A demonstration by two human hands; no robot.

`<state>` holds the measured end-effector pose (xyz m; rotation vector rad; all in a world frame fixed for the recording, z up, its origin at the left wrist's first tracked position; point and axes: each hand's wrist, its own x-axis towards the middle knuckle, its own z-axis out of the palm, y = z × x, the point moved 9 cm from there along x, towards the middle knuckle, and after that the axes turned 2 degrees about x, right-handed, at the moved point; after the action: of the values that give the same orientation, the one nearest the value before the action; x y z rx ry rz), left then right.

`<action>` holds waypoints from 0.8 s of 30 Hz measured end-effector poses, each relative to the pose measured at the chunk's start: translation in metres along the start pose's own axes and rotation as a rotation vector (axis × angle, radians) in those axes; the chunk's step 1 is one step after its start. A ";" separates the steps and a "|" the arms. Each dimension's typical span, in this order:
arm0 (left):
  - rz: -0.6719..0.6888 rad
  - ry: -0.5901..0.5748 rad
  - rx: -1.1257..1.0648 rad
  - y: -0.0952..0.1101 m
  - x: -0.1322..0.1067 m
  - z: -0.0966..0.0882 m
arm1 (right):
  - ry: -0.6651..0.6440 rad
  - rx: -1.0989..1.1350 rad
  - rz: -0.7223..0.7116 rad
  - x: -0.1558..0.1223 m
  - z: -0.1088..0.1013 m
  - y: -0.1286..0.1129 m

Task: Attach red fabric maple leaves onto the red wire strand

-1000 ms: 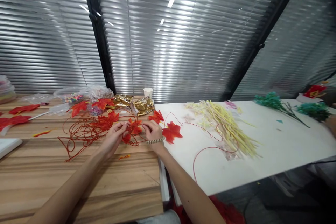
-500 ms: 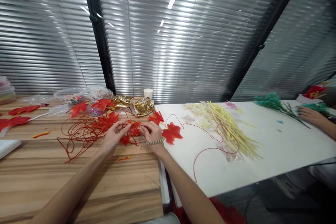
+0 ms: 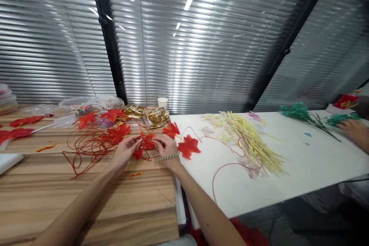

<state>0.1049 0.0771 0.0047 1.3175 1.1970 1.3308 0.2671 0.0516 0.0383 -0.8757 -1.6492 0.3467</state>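
Red fabric maple leaf (image 3: 147, 142) (thin wiry stem) pinched betw. left hand (image 3: 126, 150) & right hand (image 3: 165, 147) fingertips.

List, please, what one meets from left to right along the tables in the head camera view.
Red wire tangle → left hand → red leaf held between both hands → right hand → loose red leaf → pale yellow stems → green sprigs → another person's hand.

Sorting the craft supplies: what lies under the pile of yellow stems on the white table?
Under the yellow stems a clear plastic bag and a red wire show at the near end; the stems cover the rest.
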 end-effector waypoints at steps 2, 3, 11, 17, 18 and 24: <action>0.001 -0.032 0.006 0.002 -0.001 0.004 | 0.001 -0.005 0.007 0.000 -0.001 0.000; 0.000 -0.050 0.006 0.002 -0.002 0.006 | -0.004 -0.010 0.009 0.000 0.000 0.000; -0.013 -0.049 -0.023 0.001 -0.002 0.006 | -0.044 -0.030 0.009 0.000 0.003 -0.003; -0.040 -0.070 -0.055 -0.003 -0.001 0.007 | -0.035 -0.025 0.021 -0.003 0.003 -0.001; -0.049 -0.065 -0.058 -0.004 -0.002 0.006 | -0.035 -0.026 0.021 -0.003 0.003 -0.001; -0.064 -0.053 -0.033 -0.002 -0.003 0.006 | -0.043 -0.037 0.013 -0.001 0.004 0.000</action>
<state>0.1107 0.0746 0.0017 1.2728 1.1667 1.2581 0.2633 0.0519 0.0369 -0.9128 -1.6950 0.3477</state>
